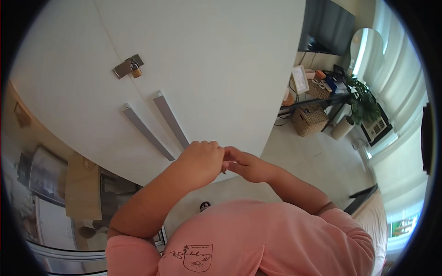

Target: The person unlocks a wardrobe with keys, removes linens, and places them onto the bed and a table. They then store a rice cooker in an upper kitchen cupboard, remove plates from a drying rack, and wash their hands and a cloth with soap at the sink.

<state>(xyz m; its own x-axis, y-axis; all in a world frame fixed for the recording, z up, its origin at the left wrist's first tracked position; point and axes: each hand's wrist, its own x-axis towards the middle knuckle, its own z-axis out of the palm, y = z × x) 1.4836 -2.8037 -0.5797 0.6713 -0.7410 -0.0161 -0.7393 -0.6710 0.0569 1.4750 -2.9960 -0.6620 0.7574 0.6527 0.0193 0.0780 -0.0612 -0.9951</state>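
Note:
A white cabinet (pixel 221 69) with two doors fills the view in front of me. Across the door seam sits a metal hasp (pixel 122 70) with a brass padlock (pixel 136 72) hanging on it. Two long bar handles stand below, the left handle (pixel 147 131) and the right handle (pixel 171 118). My left hand (pixel 201 161) is closed in a fist near the lower end of the right handle. My right hand (pixel 250 166) meets it, fingers curled together at its side. Something small and dark shows between the hands, too small to make out.
At the right, a desk (pixel 313 102) holds a frame and small items, with a wicker basket (pixel 309 120) beneath. A potted plant (pixel 363 101), a wall screen (pixel 327 26) and curtains are beyond. A brown table (pixel 83 186) stands at the left.

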